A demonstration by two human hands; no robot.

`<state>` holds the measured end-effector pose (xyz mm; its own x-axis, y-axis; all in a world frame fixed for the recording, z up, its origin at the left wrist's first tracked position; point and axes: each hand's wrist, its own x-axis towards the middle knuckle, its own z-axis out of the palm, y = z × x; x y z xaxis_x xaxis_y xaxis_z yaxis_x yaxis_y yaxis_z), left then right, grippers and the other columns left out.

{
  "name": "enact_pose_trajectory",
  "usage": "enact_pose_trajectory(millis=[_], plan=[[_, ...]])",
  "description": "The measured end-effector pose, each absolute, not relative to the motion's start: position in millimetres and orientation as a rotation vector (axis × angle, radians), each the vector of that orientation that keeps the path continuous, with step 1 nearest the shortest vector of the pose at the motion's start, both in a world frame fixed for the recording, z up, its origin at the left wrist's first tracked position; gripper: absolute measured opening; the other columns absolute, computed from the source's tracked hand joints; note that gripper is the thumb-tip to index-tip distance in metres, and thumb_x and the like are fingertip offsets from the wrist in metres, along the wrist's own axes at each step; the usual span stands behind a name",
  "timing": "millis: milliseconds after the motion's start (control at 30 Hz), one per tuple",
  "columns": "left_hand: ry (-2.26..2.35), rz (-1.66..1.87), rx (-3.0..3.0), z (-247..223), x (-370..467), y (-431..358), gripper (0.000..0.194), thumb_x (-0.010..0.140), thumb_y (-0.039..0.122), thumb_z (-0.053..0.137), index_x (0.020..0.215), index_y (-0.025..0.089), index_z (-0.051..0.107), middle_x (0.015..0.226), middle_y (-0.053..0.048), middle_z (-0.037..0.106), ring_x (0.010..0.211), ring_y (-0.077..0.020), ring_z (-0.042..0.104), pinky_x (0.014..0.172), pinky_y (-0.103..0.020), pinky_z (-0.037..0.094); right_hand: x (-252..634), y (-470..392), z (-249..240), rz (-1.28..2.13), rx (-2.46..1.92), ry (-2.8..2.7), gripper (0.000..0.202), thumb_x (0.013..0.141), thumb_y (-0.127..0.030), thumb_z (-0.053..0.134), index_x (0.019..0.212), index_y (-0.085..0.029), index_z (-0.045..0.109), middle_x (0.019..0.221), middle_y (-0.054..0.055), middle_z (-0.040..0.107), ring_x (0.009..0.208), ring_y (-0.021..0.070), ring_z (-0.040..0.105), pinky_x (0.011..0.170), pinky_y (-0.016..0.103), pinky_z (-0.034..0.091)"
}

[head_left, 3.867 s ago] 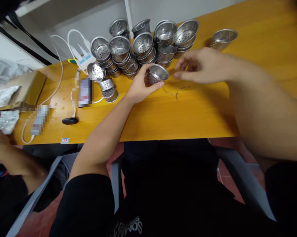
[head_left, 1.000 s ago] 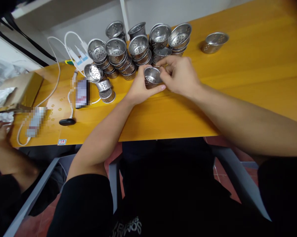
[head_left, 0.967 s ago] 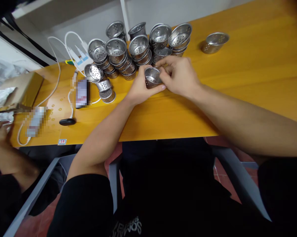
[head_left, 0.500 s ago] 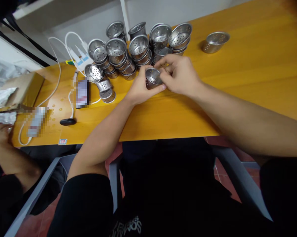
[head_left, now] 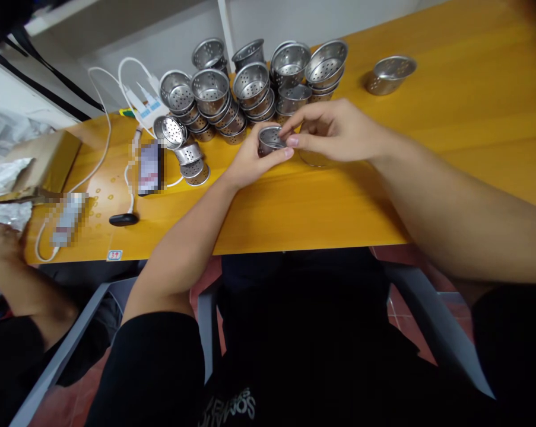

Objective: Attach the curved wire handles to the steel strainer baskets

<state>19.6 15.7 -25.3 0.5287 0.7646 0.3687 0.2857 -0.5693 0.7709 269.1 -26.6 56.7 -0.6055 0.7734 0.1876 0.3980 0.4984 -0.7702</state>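
Observation:
My left hand (head_left: 255, 155) is wrapped round a small perforated metal cup (head_left: 268, 137), its mouth facing up and toward me. The left thumb lies along the near side of the cup. My right hand (head_left: 332, 131) is beside it, fingers bent, with the thumb and index fingertips close together at the cup's right rim. Below the right palm shows a thin, faint round outline (head_left: 314, 164); what it is I cannot make out. Behind both hands stand stacks of similar perforated cups (head_left: 251, 85). Another small stack (head_left: 194, 172) is to the left of my left hand.
One metal cup (head_left: 390, 76) stands apart at the right on the yellow table (head_left: 450, 112). At left lie a phone (head_left: 149, 168), a power strip (head_left: 154, 110) with white cables, a black oval object (head_left: 124, 219) and a cardboard box (head_left: 49, 163). Another person's hand (head_left: 0, 243) is at far left.
My right hand has shifted slightly right, its fingers less tightly curled. My left hand and its cup have moved a little left. A faint round outline now shows beneath the right hand.

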Motion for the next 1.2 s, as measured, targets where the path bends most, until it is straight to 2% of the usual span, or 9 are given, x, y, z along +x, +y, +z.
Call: enact_pose_trajectory(millis=[133, 200, 433, 733, 900, 1033, 1133, 1200], plan=[[0.8, 0.925, 2.18, -26, 21, 14, 0.089, 0.088, 0.082, 0.068, 0.147, 0.021, 0.039, 0.136, -0.009, 0.061, 0.131, -0.0244, 0.066, 0.125, -0.051, 0.046, 265, -17, 40, 1.12, -0.679, -2.043, 0.057, 0.088, -0.082, 0.081, 0.101, -0.028, 0.071, 0.073, 0.002, 0.066, 0.06, 0.0183, 0.055, 0.054, 0.032, 0.042], [0.785, 0.935, 2.226, -28, 22, 15, 0.093, 0.086, 0.083, 0.069, 0.149, 0.022, 0.035, 0.14, -0.01, 0.059, 0.133, -0.0251, 0.064, 0.126, -0.051, 0.045, 263, -14, 35, 1.152, -0.62, -1.967, 0.055, 0.085, -0.076, 0.088, 0.095, -0.025, 0.069, 0.067, 0.0, 0.064, 0.055, 0.0156, 0.052, 0.05, 0.029, 0.039], [0.793, 0.922, 2.322, -33, 21, 21, 0.095, 0.087, 0.083, 0.067, 0.149, 0.022, 0.03, 0.144, -0.011, 0.054, 0.141, -0.0282, 0.059, 0.131, -0.051, 0.038, 259, -11, 34, 1.161, -0.647, -1.898, 0.052, 0.082, -0.068, 0.095, 0.09, -0.025, 0.068, 0.067, -0.001, 0.065, 0.058, 0.0149, 0.053, 0.049, 0.028, 0.041], [0.841, 0.923, 2.325, -28, 22, 15, 0.093, 0.088, 0.085, 0.064, 0.148, 0.022, 0.031, 0.141, -0.012, 0.055, 0.133, -0.0264, 0.061, 0.127, -0.05, 0.041, 255, -13, 33, 1.151, -0.699, -1.896, 0.052, 0.08, -0.066, 0.097, 0.086, -0.023, 0.068, 0.06, -0.002, 0.061, 0.049, 0.0127, 0.048, 0.044, 0.028, 0.035], [0.832, 0.915, 2.33, -29, 21, 16, 0.092, 0.088, 0.084, 0.065, 0.148, 0.023, 0.031, 0.142, -0.011, 0.056, 0.134, -0.0262, 0.062, 0.127, -0.05, 0.041, 256, -13, 33, 1.171, -0.691, -1.915, 0.057, 0.077, -0.071, 0.097, 0.086, -0.023, 0.068, 0.058, -0.003, 0.06, 0.048, 0.0118, 0.045, 0.043, 0.028, 0.033], [0.843, 0.917, 2.357, -30, 20, 19, 0.094, 0.089, 0.084, 0.063, 0.151, 0.022, 0.029, 0.146, -0.013, 0.054, 0.141, -0.0279, 0.06, 0.131, -0.051, 0.039, 253, -15, 34, 1.125, -0.692, -1.908, 0.063, 0.078, -0.078, 0.092, 0.091, -0.022, 0.068, 0.063, -0.001, 0.061, 0.051, 0.0126, 0.048, 0.046, 0.029, 0.036], [0.854, 0.959, 2.35, -31, 20, 21, 0.094, 0.089, 0.083, 0.064, 0.152, 0.023, 0.028, 0.147, -0.012, 0.054, 0.141, -0.0264, 0.061, 0.131, -0.05, 0.041, 252, -15, 35, 0.915, -0.71, -1.847, 0.063, 0.085, -0.081, 0.084, 0.103, -0.023, 0.07, 0.083, 0.003, 0.069, 0.061, 0.0139, 0.054, 0.058, 0.031, 0.045], [0.873, 0.988, 2.313, -31, 19, 23, 0.094, 0.088, 0.083, 0.066, 0.15, 0.023, 0.029, 0.145, -0.012, 0.056, 0.136, -0.0249, 0.064, 0.128, -0.048, 0.044, 255, -14, 36, 0.73, -0.765, -1.86, 0.055, 0.09, -0.075, 0.082, 0.106, -0.024, 0.069, 0.095, 0.005, 0.072, 0.066, 0.0148, 0.055, 0.064, 0.033, 0.047]])
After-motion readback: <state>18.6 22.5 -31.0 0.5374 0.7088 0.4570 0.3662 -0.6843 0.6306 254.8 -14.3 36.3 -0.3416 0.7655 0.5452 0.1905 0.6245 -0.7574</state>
